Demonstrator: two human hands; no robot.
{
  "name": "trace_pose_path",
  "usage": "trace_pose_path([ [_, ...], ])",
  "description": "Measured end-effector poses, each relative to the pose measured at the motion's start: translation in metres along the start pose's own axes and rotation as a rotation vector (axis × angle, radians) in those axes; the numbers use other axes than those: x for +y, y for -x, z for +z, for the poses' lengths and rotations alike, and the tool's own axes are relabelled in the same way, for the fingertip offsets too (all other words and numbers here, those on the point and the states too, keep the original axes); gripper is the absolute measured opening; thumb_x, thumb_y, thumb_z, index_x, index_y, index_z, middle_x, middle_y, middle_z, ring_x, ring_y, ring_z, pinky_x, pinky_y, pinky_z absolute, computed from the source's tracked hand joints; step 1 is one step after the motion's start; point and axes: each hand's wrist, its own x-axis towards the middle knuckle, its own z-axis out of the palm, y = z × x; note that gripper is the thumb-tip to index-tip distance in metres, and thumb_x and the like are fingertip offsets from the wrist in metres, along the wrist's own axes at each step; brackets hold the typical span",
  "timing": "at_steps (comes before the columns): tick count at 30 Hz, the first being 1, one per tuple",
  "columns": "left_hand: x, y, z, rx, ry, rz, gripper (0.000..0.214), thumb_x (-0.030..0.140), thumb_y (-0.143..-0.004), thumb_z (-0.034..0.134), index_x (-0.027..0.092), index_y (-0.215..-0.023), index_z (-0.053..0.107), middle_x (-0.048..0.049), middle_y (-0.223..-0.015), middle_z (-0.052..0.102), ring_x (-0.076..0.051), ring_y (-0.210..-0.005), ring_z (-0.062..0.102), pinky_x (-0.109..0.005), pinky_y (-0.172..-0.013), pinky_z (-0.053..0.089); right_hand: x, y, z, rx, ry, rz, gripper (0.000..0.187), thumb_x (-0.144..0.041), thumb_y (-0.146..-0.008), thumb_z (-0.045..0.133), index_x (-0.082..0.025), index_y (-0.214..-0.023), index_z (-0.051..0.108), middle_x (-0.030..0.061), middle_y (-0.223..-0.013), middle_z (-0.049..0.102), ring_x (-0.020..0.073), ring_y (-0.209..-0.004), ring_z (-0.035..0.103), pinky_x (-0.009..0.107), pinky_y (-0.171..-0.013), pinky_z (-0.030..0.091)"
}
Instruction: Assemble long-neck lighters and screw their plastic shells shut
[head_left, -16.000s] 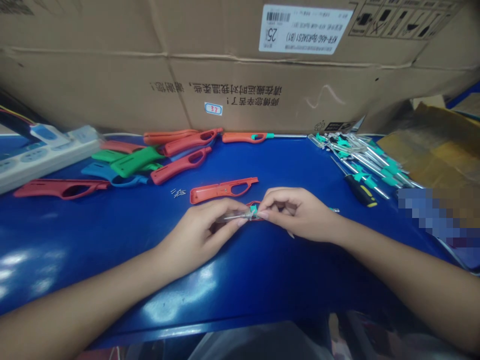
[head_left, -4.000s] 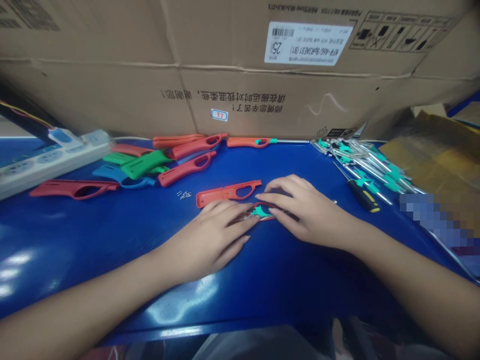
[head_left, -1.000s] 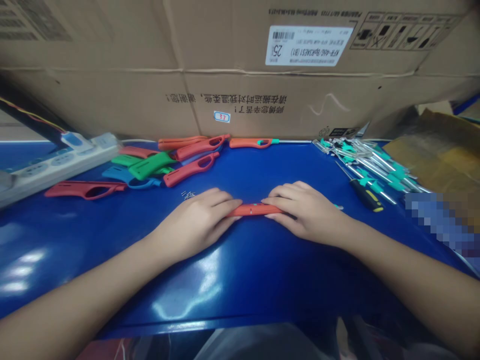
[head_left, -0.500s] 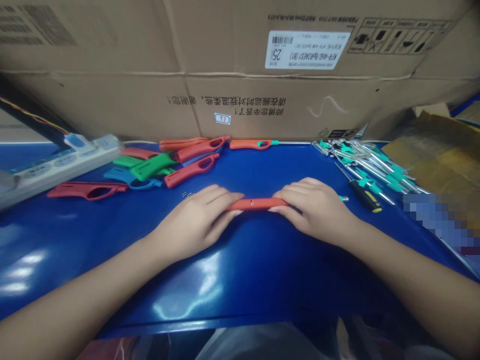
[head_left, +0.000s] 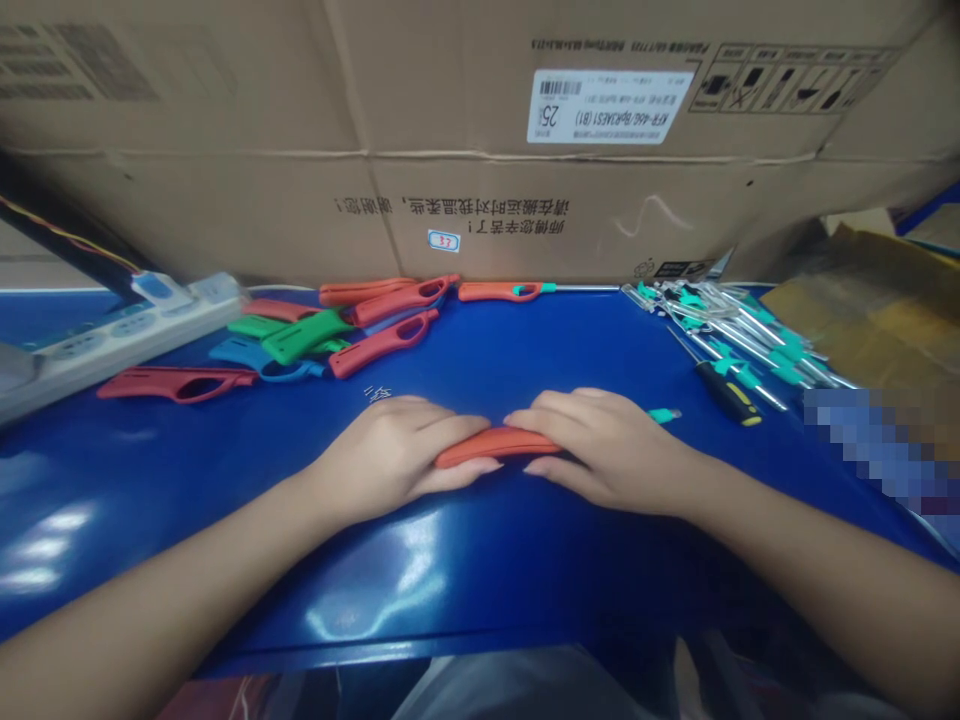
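My left hand (head_left: 397,450) grips one end of an orange lighter handle (head_left: 510,441) above the middle of the blue table. My right hand (head_left: 600,440) has its fingers round the other end, its thumb just below the handle. A turquoise piece (head_left: 664,415) shows behind my right hand; whether it joins the held handle is hidden. Small screws (head_left: 377,394) lie on the table just beyond my left hand. At the back, an orange lighter (head_left: 501,291) with a turquoise trigger and a metal tube lies by the cardboard.
Loose red, green and blue lighter handles (head_left: 304,335) lie at the back left near a white power strip (head_left: 135,330). To the right are metal lighter tubes (head_left: 757,340) and a black-yellow screwdriver (head_left: 727,392). A cardboard box (head_left: 255,190) walls off the back.
Both hands have lowered the orange handle slightly toward me and turned it: its slotted edge has given way to a smooth, curved side. More of the turquoise piece shows.
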Motion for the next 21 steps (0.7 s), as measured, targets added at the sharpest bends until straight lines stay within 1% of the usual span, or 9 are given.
trace_pose_path([
  [3,0.006,0.000,0.003,0.018,0.059,-0.002,0.032,0.041,-0.102,0.058,0.013,-0.105,0.072,-0.0052,-0.083,0.077,-0.020,-0.067,0.072,-0.031,-0.064,0.051,-0.004,0.000,0.006,0.080,-0.001,-0.039,0.035,-0.033,-0.109,0.040,-0.014,-0.120,0.066,0.0070,-0.106,0.076,0.0198,-0.089,0.069,0.032,-0.072,0.045],
  [5,0.009,-0.001,0.004,0.006,0.098,-0.030,0.032,0.040,-0.104,0.055,0.013,-0.102,0.072,-0.0050,-0.082,0.077,-0.019,-0.066,0.072,-0.031,-0.062,0.051,-0.006,0.001,0.008,0.139,0.003,-0.060,0.034,-0.031,-0.109,0.040,-0.013,-0.115,0.068,0.0068,-0.102,0.077,0.0190,-0.085,0.070,0.032,-0.069,0.045],
  [7,0.009,-0.002,0.004,-0.006,0.110,-0.047,0.033,0.040,-0.104,0.053,0.013,-0.101,0.072,-0.0049,-0.082,0.077,-0.019,-0.065,0.072,-0.031,-0.062,0.051,-0.006,0.001,0.008,0.154,0.012,-0.054,0.034,-0.032,-0.109,0.040,-0.014,-0.114,0.069,0.0066,-0.102,0.078,0.0188,-0.084,0.070,0.032,-0.068,0.045],
  [9,0.006,-0.002,0.004,-0.005,0.091,-0.034,0.033,0.041,-0.104,0.054,0.013,-0.104,0.072,-0.0051,-0.082,0.077,-0.020,-0.066,0.072,-0.031,-0.063,0.052,-0.004,0.001,0.005,0.115,0.009,-0.018,0.034,-0.035,-0.109,0.042,-0.015,-0.115,0.069,0.0056,-0.104,0.077,0.0191,-0.087,0.071,0.032,-0.070,0.046],
  [13,-0.005,-0.002,0.002,0.010,0.058,-0.023,0.034,0.041,-0.104,0.054,0.012,-0.108,0.072,-0.0062,-0.085,0.078,-0.020,-0.069,0.074,-0.030,-0.066,0.052,0.008,0.002,-0.005,0.034,0.027,0.048,0.035,-0.043,-0.103,0.054,-0.015,-0.117,0.069,0.0066,-0.103,0.077,0.0214,-0.088,0.071,0.033,-0.076,0.048],
  [15,-0.009,-0.001,0.000,-0.002,0.063,-0.047,0.035,0.042,-0.104,0.053,0.013,-0.107,0.072,-0.0065,-0.086,0.079,-0.020,-0.071,0.074,-0.030,-0.067,0.052,0.015,0.003,-0.010,-0.017,0.050,0.039,0.029,-0.036,-0.104,0.054,-0.015,-0.116,0.070,0.0062,-0.102,0.077,0.0212,-0.085,0.070,0.034,-0.076,0.047],
  [17,-0.012,-0.001,-0.003,-0.035,0.086,-0.068,0.036,0.044,-0.104,0.052,0.014,-0.107,0.072,-0.0062,-0.088,0.079,-0.020,-0.073,0.075,-0.029,-0.068,0.052,0.021,0.005,-0.013,-0.053,0.061,0.023,0.024,-0.030,-0.105,0.051,-0.017,-0.109,0.071,0.0047,-0.099,0.078,0.0199,-0.081,0.069,0.033,-0.074,0.045],
  [19,-0.013,0.000,-0.004,-0.072,0.119,-0.091,0.034,0.045,-0.104,0.054,0.016,-0.108,0.072,-0.0052,-0.092,0.079,-0.019,-0.077,0.075,-0.027,-0.070,0.052,0.022,0.007,-0.013,-0.051,0.077,0.013,0.026,-0.029,-0.106,0.049,-0.017,-0.103,0.072,0.0046,-0.093,0.078,0.0187,-0.075,0.068,0.033,-0.072,0.044],
  [21,-0.012,0.001,-0.003,-0.080,0.148,-0.124,0.032,0.044,-0.102,0.057,0.017,-0.111,0.072,-0.0043,-0.096,0.079,-0.018,-0.080,0.075,-0.026,-0.073,0.052,0.021,0.007,-0.011,-0.039,0.107,0.002,0.031,-0.033,-0.106,0.048,-0.016,-0.099,0.073,0.0058,-0.089,0.077,0.0183,-0.071,0.066,0.033,-0.072,0.044],
])
